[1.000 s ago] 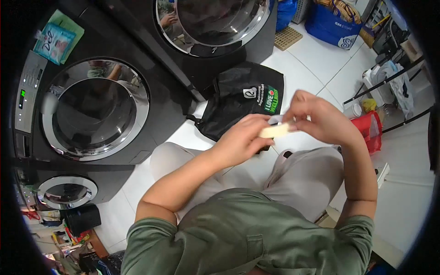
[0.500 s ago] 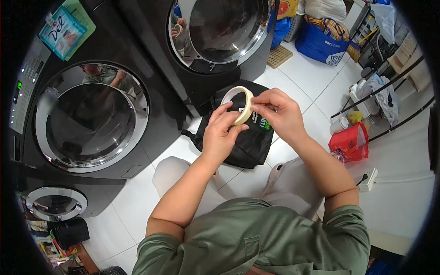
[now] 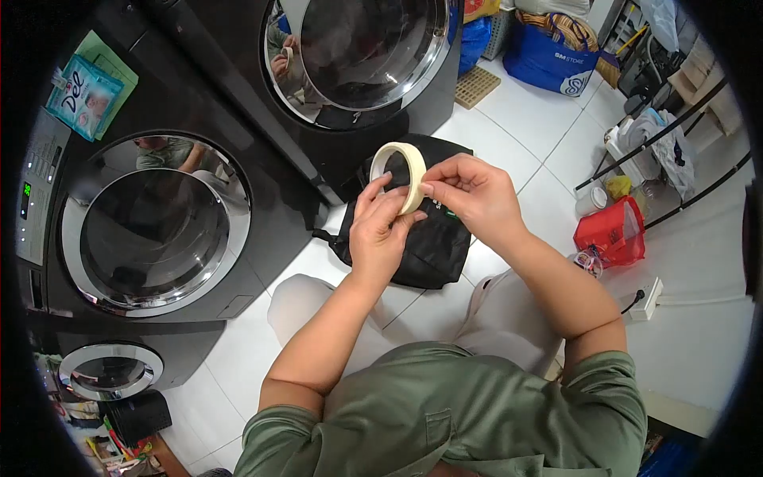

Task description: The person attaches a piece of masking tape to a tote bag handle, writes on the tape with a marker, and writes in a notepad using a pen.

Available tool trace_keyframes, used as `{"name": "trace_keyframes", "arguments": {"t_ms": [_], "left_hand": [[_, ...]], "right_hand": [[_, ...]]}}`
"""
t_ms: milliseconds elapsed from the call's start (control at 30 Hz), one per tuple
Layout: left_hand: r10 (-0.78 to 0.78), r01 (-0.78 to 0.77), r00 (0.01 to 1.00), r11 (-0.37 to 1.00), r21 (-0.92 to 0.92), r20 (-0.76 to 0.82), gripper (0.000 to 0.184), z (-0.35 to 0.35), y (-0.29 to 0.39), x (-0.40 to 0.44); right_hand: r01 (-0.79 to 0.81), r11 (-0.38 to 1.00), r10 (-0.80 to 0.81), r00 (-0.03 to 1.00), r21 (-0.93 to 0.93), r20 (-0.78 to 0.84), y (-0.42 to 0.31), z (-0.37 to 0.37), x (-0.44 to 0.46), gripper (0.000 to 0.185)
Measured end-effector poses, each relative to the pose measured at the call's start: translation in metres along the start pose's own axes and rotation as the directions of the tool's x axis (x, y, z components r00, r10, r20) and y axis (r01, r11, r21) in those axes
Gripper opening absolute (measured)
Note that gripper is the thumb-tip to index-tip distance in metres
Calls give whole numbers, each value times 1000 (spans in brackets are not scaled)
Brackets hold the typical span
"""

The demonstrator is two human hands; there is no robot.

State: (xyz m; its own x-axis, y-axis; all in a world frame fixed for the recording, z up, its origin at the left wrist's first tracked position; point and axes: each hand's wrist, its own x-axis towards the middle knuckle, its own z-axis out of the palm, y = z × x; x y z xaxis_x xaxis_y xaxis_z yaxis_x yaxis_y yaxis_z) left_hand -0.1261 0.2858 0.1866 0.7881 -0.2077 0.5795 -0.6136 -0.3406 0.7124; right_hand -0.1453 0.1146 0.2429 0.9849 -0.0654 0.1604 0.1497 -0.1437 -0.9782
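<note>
A roll of pale yellow tape (image 3: 414,176) is held up on edge over the black bag (image 3: 429,254). My left hand (image 3: 380,230) grips its lower part, with fingers through the ring and the thumb outside. At the roll's right side, my right hand (image 3: 481,199) is closed, thumb and index finger pinched together against the tape's outer face. Whether a loose tape end lies between those fingertips is too small to tell. The black bag rests on the white tile floor beyond my knees, partly covered by both hands.
Dark front-loading machines (image 3: 262,262) stand at the left, a blue-green pack (image 3: 83,95) on one. At the right are a red bag (image 3: 612,232), a dark-barred rack (image 3: 668,131) and a wall socket (image 3: 648,300). A blue bag (image 3: 548,60) sits at the back.
The tape roll, seen edge-on and low between the hands a second ago, now stands upright with its ring facing left. Both hands have shifted left, and the right fingertips stay at its side.
</note>
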Motion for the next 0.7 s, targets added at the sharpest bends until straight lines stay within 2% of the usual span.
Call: {"name": "trace_keyframes", "arguments": {"t_ms": [33, 133, 233, 333, 433, 533, 700], "left_hand": [[23, -23, 999, 1000, -2, -26, 25, 1, 1, 0], [63, -62, 995, 998, 19, -73, 24, 5, 1, -1], [29, -30, 996, 999, -15, -88, 23, 7, 3, -4], [25, -28, 993, 999, -27, -119, 22, 9, 8, -1], [95, -87, 986, 994, 64, -135, 22, 6, 8, 1], [181, -159, 976, 973, 167, -122, 21, 1, 8, 5], [251, -218, 961, 944, 247, -113, 20, -4, 8, 8]], "right_hand": [[-40, 998, 40, 999, 49, -6, 1, 1, 0, 15], [-9, 995, 10, 1000, 101, -11, 1, 7, -3, 13], [213, 963, -212, 977, -165, 26, 0, 8, -5, 12], [123, 957, -112, 992, 261, -59, 3, 16, -4, 13], [27, 968, -29, 1000, 251, 2, 0, 13, -5, 12], [49, 972, -47, 999, 230, -13, -1, 15, -7, 13], [196, 976, -195, 981, 94, -11, 2, 13, -3, 11]]}}
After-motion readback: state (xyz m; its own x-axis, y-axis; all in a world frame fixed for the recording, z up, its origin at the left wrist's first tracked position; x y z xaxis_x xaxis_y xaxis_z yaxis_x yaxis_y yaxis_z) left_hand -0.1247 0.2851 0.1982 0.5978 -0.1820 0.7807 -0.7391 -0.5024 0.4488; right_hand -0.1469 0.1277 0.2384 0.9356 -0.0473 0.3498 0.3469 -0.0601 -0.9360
